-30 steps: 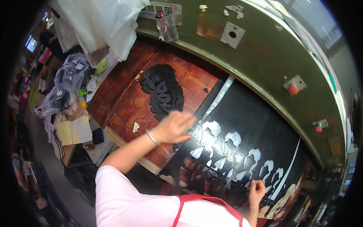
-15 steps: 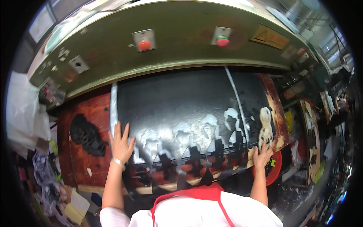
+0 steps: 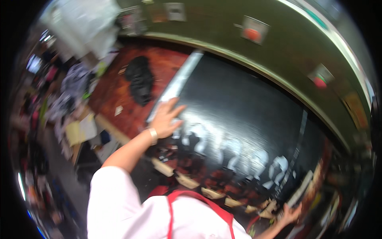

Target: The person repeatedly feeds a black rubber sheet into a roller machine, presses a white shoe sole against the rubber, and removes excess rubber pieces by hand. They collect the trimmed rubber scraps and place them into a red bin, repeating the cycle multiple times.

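Note:
A wide black sheet, with a pale strip along its left side, lies on a red-brown board. Cut-out gaps in curved shapes run along the sheet's near edge. My left hand rests by the sheet's left edge, fingers spread, holding nothing. At the lower right, my right hand is open, fingers apart, just below a pale narrow cutting die; blur hides whether they touch. On the board's left part lies a stack of black cut pieces.
A green machine beam with a red button and a pinkish-red button spans the far side. White plastic hangs at the upper left. Papers and bags crowd the floor left of the board.
My view has swung to the left, so the bench now appears tilted. My right hand has come off the near end of the pale die. My left hand stays by the sheet's left edge.

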Action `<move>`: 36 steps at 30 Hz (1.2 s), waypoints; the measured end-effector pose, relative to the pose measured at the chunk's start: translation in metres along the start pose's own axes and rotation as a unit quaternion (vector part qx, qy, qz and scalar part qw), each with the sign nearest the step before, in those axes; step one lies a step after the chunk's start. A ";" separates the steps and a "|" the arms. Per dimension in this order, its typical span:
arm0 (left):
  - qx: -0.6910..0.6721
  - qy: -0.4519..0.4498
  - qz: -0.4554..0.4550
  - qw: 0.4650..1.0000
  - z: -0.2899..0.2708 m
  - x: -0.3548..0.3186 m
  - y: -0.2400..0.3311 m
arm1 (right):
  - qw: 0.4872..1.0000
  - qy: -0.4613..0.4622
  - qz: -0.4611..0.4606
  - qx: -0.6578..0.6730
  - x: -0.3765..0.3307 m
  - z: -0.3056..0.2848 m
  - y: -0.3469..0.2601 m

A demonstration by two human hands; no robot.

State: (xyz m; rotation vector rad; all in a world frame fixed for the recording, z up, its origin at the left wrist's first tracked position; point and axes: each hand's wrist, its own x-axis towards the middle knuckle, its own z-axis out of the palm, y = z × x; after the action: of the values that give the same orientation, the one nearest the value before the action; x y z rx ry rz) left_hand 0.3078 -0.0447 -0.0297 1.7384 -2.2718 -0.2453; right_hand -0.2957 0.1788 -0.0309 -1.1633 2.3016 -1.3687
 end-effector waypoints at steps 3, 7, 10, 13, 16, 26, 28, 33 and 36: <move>-0.023 0.049 0.026 0.998 0.001 -0.003 0.002 | 0.995 0.001 -0.104 0.006 0.005 0.007 -0.026; -0.027 0.052 0.005 0.998 0.004 -0.006 0.002 | 0.723 0.008 0.161 0.672 -0.001 0.042 -0.045; -0.041 0.056 0.003 0.998 0.006 -0.007 0.001 | 0.487 0.047 0.228 0.842 -0.009 0.051 -0.048; -0.047 0.074 0.001 0.996 0.006 -0.008 0.003 | 0.461 0.052 0.237 0.854 -0.003 0.047 -0.056; -0.039 0.076 0.016 0.996 0.004 -0.010 0.005 | 0.594 0.022 0.246 0.765 0.004 0.052 -0.081; -0.056 0.065 -0.004 0.996 0.000 -0.012 0.010 | 0.860 -0.197 0.062 0.467 -0.068 0.162 -0.213; -0.076 0.078 -0.008 0.994 0.001 -0.013 0.008 | 0.878 -0.225 0.034 0.421 -0.066 0.210 -0.243; -0.118 0.089 -0.023 0.989 0.007 -0.013 0.004 | 0.910 -0.334 -0.019 0.245 -0.065 0.345 -0.308; -0.127 0.087 -0.026 0.988 0.008 -0.010 0.003 | 0.948 -0.257 -0.186 0.032 -0.091 0.404 -0.324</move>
State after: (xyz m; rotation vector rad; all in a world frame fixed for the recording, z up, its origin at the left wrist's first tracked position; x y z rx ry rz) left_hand 0.3050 -0.0344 -0.0376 1.6222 -1.9784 -0.3606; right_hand 0.1511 -0.0961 -0.0023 -1.7513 1.7189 -1.0574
